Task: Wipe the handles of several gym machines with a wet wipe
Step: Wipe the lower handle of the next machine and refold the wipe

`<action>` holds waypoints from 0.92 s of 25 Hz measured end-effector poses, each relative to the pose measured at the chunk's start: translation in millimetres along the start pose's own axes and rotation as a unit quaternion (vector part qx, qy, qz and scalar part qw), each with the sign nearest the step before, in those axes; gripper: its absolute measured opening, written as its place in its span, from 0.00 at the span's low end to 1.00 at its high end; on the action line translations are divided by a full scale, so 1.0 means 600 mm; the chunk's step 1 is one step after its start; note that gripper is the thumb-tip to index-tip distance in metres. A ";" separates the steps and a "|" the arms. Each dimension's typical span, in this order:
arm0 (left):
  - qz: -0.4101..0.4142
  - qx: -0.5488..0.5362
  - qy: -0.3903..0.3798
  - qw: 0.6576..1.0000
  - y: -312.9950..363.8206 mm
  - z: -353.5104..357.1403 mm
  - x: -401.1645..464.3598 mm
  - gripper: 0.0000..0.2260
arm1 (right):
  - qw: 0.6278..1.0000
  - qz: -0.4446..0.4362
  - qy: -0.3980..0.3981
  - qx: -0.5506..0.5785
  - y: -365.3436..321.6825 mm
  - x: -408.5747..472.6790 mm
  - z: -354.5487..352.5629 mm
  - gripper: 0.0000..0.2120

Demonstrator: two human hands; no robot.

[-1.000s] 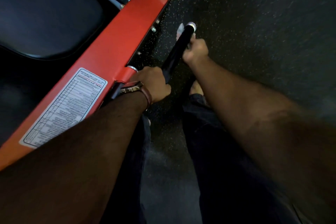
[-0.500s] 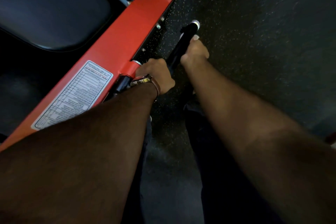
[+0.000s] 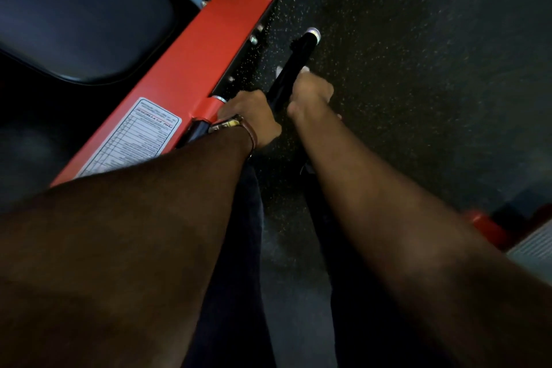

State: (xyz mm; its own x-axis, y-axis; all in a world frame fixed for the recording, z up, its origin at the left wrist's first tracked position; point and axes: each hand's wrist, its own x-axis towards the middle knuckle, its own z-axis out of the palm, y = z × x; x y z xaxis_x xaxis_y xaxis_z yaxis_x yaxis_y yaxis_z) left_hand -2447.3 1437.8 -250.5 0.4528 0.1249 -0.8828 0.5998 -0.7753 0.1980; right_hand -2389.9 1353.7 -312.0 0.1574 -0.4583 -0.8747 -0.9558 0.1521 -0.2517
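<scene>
**Inspector:** Report the handle.

**Assistant:** The black handle [image 3: 294, 66] projects from the red machine frame [image 3: 209, 54], running up and to the right over the speckled dark floor [image 3: 418, 54]. Its metal end cap [image 3: 313, 33] is bare and in plain view.

**Inspector:** Left hand?

**Assistant:** The left hand [image 3: 254, 116] is curled round the base of the handle, just beside the point where it joins the frame. Fingers are closed on the bar; the knuckles face the camera. A watch with a brown strap [image 3: 239, 128] sits on that wrist.

**Inspector:** Right hand?

**Assistant:** The right hand [image 3: 310, 89] is wrapped round the middle of the handle, above the left hand and close to it. Small pale edges of the wet wipe [image 3: 305, 69] show at the upper side of the fist, against the bar. Most of the wipe is hidden inside the grip.

**Inspector:** Surroundings?

**Assistant:** A white instruction label [image 3: 134, 134] is fixed to the frame, its print too small to read. A black padded seat [image 3: 74, 9] lies at upper left. The person's dark trouser legs [image 3: 236, 248] show between the forearms.
</scene>
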 end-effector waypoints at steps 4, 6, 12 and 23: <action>0.009 -0.021 0.006 1.000 0.002 -0.002 -0.004 0.17 | 0.997 -0.006 -0.048 -0.066 0.040 -0.017 -0.029 0.10; 0.004 -0.009 0.008 1.000 0.000 0.000 -0.002 0.19 | 0.997 -0.033 -0.030 -0.060 -0.003 0.000 -0.010 0.13; 0.002 -0.003 0.003 1.000 -0.001 0.000 0.004 0.18 | 0.975 -0.152 0.035 -0.157 0.007 -0.037 -0.012 0.11; -0.006 -0.006 -0.010 1.000 -0.002 -0.001 0.006 0.21 | 0.859 -0.323 0.030 -0.396 -0.026 0.005 0.008 0.14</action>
State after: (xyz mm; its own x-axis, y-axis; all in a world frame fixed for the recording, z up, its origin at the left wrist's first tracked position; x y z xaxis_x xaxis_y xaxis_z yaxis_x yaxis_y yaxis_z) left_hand -2446.0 1439.4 -253.5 0.4324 0.1209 -0.8935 0.6127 -0.7664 0.1928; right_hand -2373.3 1354.6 -312.5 0.7278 -0.2718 -0.6296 -0.5476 -0.7830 -0.2950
